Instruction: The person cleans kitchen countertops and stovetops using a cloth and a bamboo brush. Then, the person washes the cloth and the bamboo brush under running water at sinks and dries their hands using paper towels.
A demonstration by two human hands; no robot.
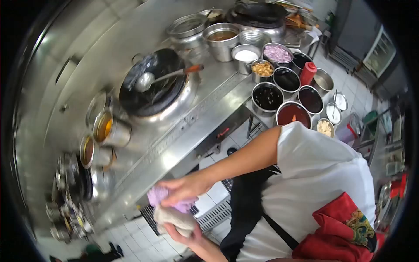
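My right hand is closed around a purple cloth. Just below it, my left hand grips a beige cloth, its fingers curled under the folds. The two cloths touch each other in front of the stove's front edge. Some fingers of both hands are hidden by fabric or blurred. Beyond the hands, a dark wok sits on the burner. A ladle with a wooden-tipped handle lies in the wok, its handle over the rim.
Metal pots of orange liquid stand left of the wok. Seasoning containers, including dark sauce, red sauce and chopped onion, crowd the right side near a red squeeze bottle. A steel counter edge runs diagonally before me.
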